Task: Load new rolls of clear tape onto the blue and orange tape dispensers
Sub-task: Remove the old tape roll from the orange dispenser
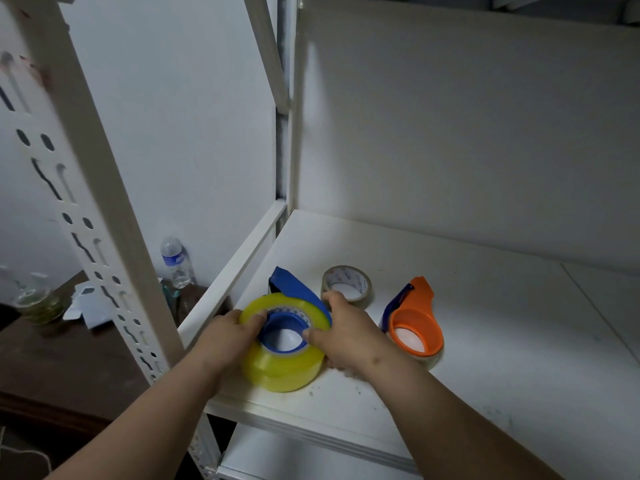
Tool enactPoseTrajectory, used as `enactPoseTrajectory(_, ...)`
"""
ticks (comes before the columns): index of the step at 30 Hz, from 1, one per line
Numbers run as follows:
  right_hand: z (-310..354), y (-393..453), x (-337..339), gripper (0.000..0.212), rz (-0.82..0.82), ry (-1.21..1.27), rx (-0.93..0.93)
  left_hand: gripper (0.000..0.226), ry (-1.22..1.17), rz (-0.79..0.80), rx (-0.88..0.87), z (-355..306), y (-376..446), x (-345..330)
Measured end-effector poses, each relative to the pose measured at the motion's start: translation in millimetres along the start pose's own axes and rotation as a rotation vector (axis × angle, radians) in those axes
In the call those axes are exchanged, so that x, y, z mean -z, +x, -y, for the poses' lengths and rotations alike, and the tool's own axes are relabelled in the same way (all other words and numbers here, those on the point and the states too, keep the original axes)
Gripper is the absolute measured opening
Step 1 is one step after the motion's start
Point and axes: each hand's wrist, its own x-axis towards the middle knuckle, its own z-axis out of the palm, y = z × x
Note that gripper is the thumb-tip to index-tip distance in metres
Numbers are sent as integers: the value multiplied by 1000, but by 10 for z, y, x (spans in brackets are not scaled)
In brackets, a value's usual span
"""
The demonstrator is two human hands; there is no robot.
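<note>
A thick yellowish clear tape roll (pixel 282 370) sits around the blue dispenser's hub (pixel 282 332) near the front left of the white shelf (pixel 485 323). The dispenser's blue handle (pixel 294 289) sticks out behind the roll. My left hand (pixel 230 336) grips the roll's left side, thumb on its top rim. My right hand (pixel 346 332) grips the right side, thumb at the hub's edge. The orange dispenser (pixel 415 323) lies to the right with a clear roll under its hub. A thin, nearly used tape roll (pixel 347 284) lies behind my right hand.
A white slotted upright (pixel 86 220) of the rack stands left of the shelf. Beyond it, a dark table (pixel 69 358) holds a water bottle (pixel 176 263), a glass jar (pixel 36 303) and white paper. White walls close the shelf at the back.
</note>
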Motion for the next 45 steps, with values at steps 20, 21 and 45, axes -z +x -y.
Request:
enactPoseTrajectory(20,-368,-163,370,10,-612,-309,-7,57,185,-103,-368,-327,-31,-149)
enactPoseTrajectory(21,-408,-189,380,11,-608,-355,-47,55,243,-174,-408,-351,-64,-179)
enactPoseTrajectory(45,-585,-911,461,32,-475,-769,287,33,-735,466,91,-884,-745,-1134)
